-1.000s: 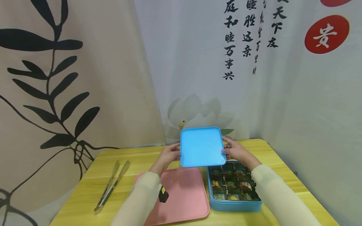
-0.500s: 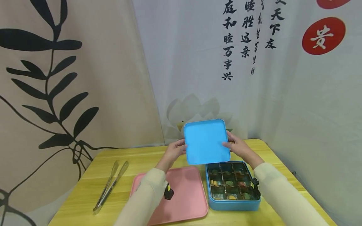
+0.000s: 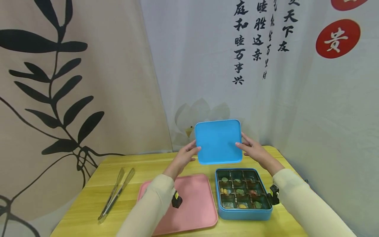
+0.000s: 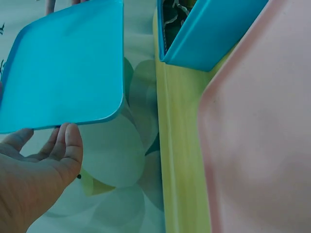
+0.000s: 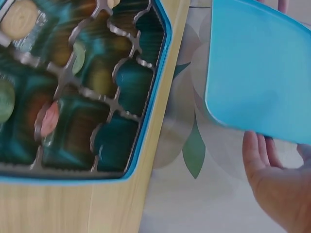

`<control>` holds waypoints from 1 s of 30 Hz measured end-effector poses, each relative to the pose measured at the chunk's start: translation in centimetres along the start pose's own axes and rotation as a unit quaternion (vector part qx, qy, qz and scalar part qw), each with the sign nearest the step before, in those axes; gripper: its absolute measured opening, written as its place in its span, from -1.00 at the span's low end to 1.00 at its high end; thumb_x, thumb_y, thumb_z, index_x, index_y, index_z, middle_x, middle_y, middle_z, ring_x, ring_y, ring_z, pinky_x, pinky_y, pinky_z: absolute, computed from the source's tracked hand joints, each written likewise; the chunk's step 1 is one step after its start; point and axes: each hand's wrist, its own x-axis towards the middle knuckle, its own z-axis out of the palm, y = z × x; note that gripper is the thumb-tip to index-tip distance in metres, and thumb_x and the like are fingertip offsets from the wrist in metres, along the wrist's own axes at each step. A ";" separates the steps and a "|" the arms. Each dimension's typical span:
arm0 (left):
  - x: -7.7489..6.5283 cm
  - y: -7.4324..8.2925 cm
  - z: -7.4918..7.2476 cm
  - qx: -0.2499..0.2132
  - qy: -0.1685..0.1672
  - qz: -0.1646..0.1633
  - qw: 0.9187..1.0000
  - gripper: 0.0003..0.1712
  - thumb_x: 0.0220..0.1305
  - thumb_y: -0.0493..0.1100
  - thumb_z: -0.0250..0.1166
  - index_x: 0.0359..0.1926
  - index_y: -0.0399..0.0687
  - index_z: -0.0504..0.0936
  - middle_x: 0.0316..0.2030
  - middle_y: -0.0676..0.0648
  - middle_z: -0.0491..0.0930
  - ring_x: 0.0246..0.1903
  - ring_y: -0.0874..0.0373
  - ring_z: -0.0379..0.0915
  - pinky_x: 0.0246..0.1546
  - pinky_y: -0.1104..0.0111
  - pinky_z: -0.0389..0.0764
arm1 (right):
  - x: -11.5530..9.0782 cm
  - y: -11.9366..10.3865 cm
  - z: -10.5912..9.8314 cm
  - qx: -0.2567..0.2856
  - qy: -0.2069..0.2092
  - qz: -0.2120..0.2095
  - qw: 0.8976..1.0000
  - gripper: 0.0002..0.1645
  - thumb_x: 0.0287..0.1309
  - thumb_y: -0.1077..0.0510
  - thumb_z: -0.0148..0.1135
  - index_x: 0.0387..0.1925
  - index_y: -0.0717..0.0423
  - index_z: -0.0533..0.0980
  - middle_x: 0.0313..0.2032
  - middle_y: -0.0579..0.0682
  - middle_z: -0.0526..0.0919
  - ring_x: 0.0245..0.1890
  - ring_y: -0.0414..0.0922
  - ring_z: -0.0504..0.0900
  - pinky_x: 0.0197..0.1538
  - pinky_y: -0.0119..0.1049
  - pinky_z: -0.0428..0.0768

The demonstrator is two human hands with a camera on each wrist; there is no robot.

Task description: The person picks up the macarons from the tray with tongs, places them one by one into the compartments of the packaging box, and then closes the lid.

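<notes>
A square blue lid [image 3: 219, 141] with a raised rim is held up in the air, its inner face towards me. My left hand [image 3: 182, 159] pinches its left edge, thumb in front; in the left wrist view that hand [image 4: 41, 167] has its fingertips under the rim. My right hand [image 3: 257, 153] grips the opposite edge, with the fingers mostly behind the lid. Below it, a blue box [image 3: 245, 215] stands uncovered on the table. In the right wrist view, the box [image 5: 133, 160] has a divided insert with small round pieces, some wrapped, in several compartments.
A pink tray [image 3: 196, 210] lies left of the box, partly behind my left sleeve. Farther left on the yellow wooden table [image 3: 80, 210] lie metal tongs [image 3: 117, 195]. A printed curtain [image 3: 124, 82] hangs just behind the table's far edge. Black wrist cameras [image 3: 176, 199] sit at both wrists.
Both hands have raised the lid and moved it slightly right and away from me. It no longer overlaps the box, whose compartments now show fully in the head view.
</notes>
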 end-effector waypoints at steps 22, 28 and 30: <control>-2.7 -0.8 2.6 0.054 0.004 -0.036 0.998 0.10 0.29 0.50 0.04 0.47 -0.27 0.11 0.39 -0.30 0.23 0.40 -0.22 0.10 0.32 -0.13 0.15 | -4.9 1.8 -0.2 -0.052 -0.046 -0.046 0.997 -0.09 0.48 -0.20 -0.06 0.51 0.17 -0.22 0.49 0.39 -0.09 0.45 0.36 -0.03 0.30 0.38 0.09; -3.4 -1.7 4.0 0.057 0.046 -0.031 0.997 0.01 0.28 0.48 0.08 0.35 -0.29 0.26 0.26 -0.26 0.36 0.28 -0.18 0.25 0.23 -0.12 0.28 | -5.9 2.7 0.3 -0.034 -0.035 -0.043 0.998 -0.21 0.55 -0.18 -0.23 0.45 0.26 -0.17 0.44 0.43 -0.05 0.45 0.36 -0.02 0.35 0.34 0.00; -3.6 -2.0 4.3 0.053 0.052 -0.029 0.997 -0.06 0.29 0.45 0.11 0.29 -0.27 0.30 0.21 -0.24 0.40 0.22 -0.15 0.31 0.19 -0.08 0.33 | -6.1 3.0 0.4 -0.035 -0.029 -0.038 0.998 -0.23 0.56 -0.19 -0.27 0.43 0.29 -0.14 0.41 0.45 0.03 0.43 0.36 0.03 0.35 0.33 0.01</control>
